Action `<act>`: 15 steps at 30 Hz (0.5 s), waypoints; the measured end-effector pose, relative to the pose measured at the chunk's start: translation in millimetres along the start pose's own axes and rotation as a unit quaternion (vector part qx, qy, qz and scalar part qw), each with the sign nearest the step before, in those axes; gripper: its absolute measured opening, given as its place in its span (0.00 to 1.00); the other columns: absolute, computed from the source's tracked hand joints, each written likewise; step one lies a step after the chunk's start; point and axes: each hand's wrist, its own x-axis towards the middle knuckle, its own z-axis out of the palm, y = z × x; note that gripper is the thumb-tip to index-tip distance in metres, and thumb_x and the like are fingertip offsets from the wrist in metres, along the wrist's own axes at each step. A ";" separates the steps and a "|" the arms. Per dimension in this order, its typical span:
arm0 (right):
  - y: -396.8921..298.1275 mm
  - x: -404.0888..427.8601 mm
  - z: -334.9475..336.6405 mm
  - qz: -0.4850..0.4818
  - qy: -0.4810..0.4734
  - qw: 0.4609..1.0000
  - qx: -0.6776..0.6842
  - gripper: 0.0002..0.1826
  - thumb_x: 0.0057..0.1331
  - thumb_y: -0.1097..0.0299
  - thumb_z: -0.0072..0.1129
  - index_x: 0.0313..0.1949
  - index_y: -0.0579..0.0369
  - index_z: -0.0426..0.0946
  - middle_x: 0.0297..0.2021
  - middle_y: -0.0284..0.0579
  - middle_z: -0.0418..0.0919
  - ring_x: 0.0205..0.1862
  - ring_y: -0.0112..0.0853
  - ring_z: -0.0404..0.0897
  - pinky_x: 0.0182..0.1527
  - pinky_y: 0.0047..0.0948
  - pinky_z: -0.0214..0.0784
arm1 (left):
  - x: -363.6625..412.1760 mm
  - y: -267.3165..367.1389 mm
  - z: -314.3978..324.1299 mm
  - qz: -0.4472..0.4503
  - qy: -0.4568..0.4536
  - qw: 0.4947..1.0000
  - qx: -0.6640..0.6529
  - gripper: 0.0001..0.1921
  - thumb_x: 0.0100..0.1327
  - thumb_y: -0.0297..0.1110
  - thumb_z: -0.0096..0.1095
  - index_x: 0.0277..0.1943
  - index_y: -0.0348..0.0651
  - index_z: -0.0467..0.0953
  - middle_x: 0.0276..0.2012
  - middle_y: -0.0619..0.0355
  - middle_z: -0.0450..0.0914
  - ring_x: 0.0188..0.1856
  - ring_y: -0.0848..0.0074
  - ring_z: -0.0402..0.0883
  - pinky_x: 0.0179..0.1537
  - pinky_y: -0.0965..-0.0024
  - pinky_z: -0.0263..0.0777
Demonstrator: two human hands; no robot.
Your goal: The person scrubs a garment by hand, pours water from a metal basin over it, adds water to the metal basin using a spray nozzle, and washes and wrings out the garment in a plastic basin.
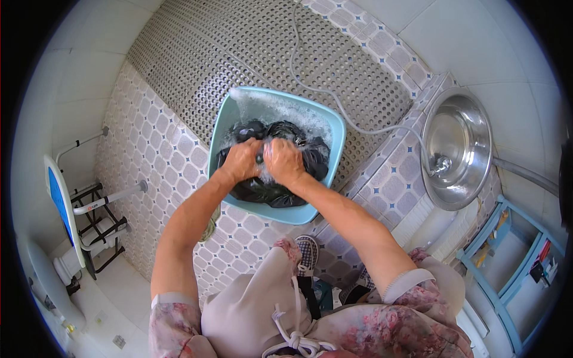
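Observation:
A light-blue plastic basin (259, 214) stands on the floor before me, with sudsy water and dark wet cloth (286, 199) in it. Both my hands are down in the basin, close together over the cloth. My left hand (244, 159) has its fingers curled onto the dark cloth. Beside it, my right hand (283, 160) is also closed on the cloth, knuckles up and slightly blurred. Foam (309, 118) floats along the basin's far side. The fingertips of both hands are hidden by the hands themselves.
The basin partly overlaps a perforated grey mat (201, 58). A pale hose (331, 92) runs across the mat to a tap at a round steel sink (456, 143) on the right. A light-blue shelf (485, 277) stands at lower right; a wall-mounted folding seat (60, 201) is at left.

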 end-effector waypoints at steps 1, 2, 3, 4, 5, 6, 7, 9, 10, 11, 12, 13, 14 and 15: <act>8.6 11.8 3.3 0.048 -0.030 0.998 -0.018 0.11 0.70 0.62 0.56 0.36 0.57 0.75 0.32 0.57 0.81 0.36 0.55 0.80 0.39 0.53 0.73 | 14.5 -14.5 7.4 -0.004 -0.043 0.999 -0.001 0.27 0.44 0.36 0.72 0.50 0.36 0.79 0.43 0.41 0.82 0.44 0.45 0.82 0.45 0.51 0.78; 9.2 26.8 5.3 0.098 -0.102 0.990 -0.016 0.13 0.71 0.60 0.53 0.40 0.59 0.76 0.34 0.60 0.82 0.37 0.57 0.81 0.40 0.55 0.73 | 25.0 -29.7 9.5 -0.048 -0.098 0.994 0.018 0.27 0.43 0.37 0.72 0.49 0.36 0.80 0.44 0.40 0.83 0.45 0.46 0.82 0.45 0.52 0.78; 9.6 40.0 7.1 0.149 -0.174 0.973 -0.016 0.16 0.72 0.59 0.51 0.43 0.61 0.77 0.35 0.64 0.83 0.38 0.60 0.82 0.41 0.56 0.74 | 34.2 -43.6 13.1 -0.091 -0.154 0.983 0.035 0.27 0.43 0.39 0.72 0.48 0.36 0.81 0.46 0.40 0.83 0.47 0.46 0.82 0.46 0.54 0.78; 28.4 51.2 7.9 0.192 -0.190 0.962 -0.018 0.22 0.73 0.57 0.47 0.53 0.61 0.78 0.47 0.65 0.82 0.50 0.59 0.81 0.53 0.54 0.74 | 58.4 -49.8 24.2 -0.174 -0.229 0.958 0.014 0.26 0.45 0.40 0.70 0.48 0.35 0.81 0.48 0.36 0.83 0.48 0.42 0.81 0.50 0.51 0.77; 35.1 57.8 11.9 0.190 -0.187 0.964 -0.017 0.22 0.73 0.57 0.47 0.53 0.61 0.78 0.47 0.65 0.82 0.50 0.59 0.81 0.53 0.54 0.74 | 62.2 -68.3 37.1 -0.173 -0.226 0.958 0.018 0.26 0.45 0.40 0.70 0.48 0.35 0.81 0.48 0.36 0.83 0.48 0.42 0.81 0.50 0.51 0.77; 29.1 67.0 18.1 0.216 -0.224 0.950 -0.010 0.23 0.73 0.56 0.47 0.59 0.58 0.75 0.55 0.65 0.78 0.58 0.56 0.77 0.61 0.53 0.67 | 51.1 -99.5 41.5 0.044 -0.129 0.985 0.105 0.25 0.47 0.40 0.68 0.49 0.37 0.82 0.49 0.34 0.82 0.51 0.43 0.81 0.52 0.53 0.76; 2.7 87.5 27.5 0.226 -0.260 0.939 0.008 0.26 0.73 0.56 0.46 0.65 0.55 0.73 0.63 0.65 0.74 0.66 0.53 0.72 0.69 0.52 0.61 | 30.0 -131.4 14.3 0.253 -0.033 0.945 0.206 0.24 0.50 0.39 0.67 0.50 0.39 0.83 0.50 0.32 0.81 0.54 0.43 0.80 0.53 0.54 0.76; 3.6 118.5 28.3 0.121 -0.356 0.921 -0.096 0.30 0.72 0.53 0.46 0.70 0.51 0.69 0.71 0.58 0.66 0.74 0.47 0.63 0.76 0.48 0.50 | 35.4 -130.2 -9.4 0.279 -0.027 0.913 0.298 0.23 0.51 0.40 0.67 0.49 0.38 0.84 0.46 0.32 0.83 0.52 0.43 0.81 0.54 0.52 0.74; 34.8 111.6 21.5 0.151 -0.340 0.926 -0.062 0.30 0.72 0.53 0.47 0.70 0.51 0.68 0.70 0.57 0.67 0.73 0.48 0.64 0.75 0.49 0.52 | 48.4 -93.0 10.1 0.105 -0.002 0.986 0.128 0.24 0.50 0.41 0.69 0.50 0.38 0.83 0.44 0.34 0.84 0.51 0.44 0.82 0.53 0.53 0.75; 60.5 102.1 11.9 0.179 -0.320 0.930 -0.026 0.30 0.72 0.53 0.47 0.70 0.51 0.68 0.69 0.57 0.68 0.72 0.49 0.65 0.74 0.49 0.54 | 55.5 -55.1 23.2 -0.074 0.008 0.996 -0.049 0.26 0.49 0.42 0.70 0.51 0.37 0.83 0.43 0.36 0.85 0.49 0.45 0.83 0.52 0.53 0.75; 71.0 95.1 4.4 0.169 -0.326 0.922 -0.120 0.28 0.72 0.53 0.47 0.68 0.52 0.70 0.66 0.58 0.73 0.68 0.52 0.70 0.70 0.49 0.60 | 49.4 -27.1 29.6 -0.116 -0.003 0.988 -0.101 0.27 0.48 0.43 0.73 0.50 0.35 0.83 0.38 0.39 0.85 0.46 0.47 0.83 0.52 0.54 0.75; 49.8 99.8 4.4 0.154 -0.326 0.927 -0.106 0.28 0.72 0.53 0.47 0.68 0.52 0.70 0.66 0.58 0.73 0.68 0.52 0.70 0.70 0.49 0.60 | 25.6 -29.0 22.8 -0.155 0.043 0.982 -0.101 0.29 0.46 0.44 0.76 0.49 0.34 0.83 0.39 0.40 0.84 0.46 0.47 0.83 0.51 0.54 0.75; 48.6 90.2 -0.3 0.208 -0.254 0.945 -0.009 0.26 0.73 0.55 0.47 0.65 0.55 0.72 0.62 0.58 0.76 0.66 0.52 0.73 0.68 0.47 0.62 | 16.6 -10.9 21.8 -0.158 0.060 0.981 -0.094 0.30 0.45 0.42 0.77 0.50 0.32 0.82 0.40 0.40 0.84 0.45 0.48 0.83 0.49 0.55 0.76; 51.6 76.9 -7.2 0.263 -0.175 0.945 0.084 0.24 0.73 0.57 0.46 0.62 0.57 0.74 0.59 0.58 0.79 0.63 0.52 0.75 0.66 0.46 0.64 | 10.5 13.3 14.0 -0.157 0.075 0.981 -0.090 0.30 0.45 0.40 0.78 0.51 0.31 0.81 0.40 0.39 0.83 0.44 0.49 0.84 0.48 0.56 0.76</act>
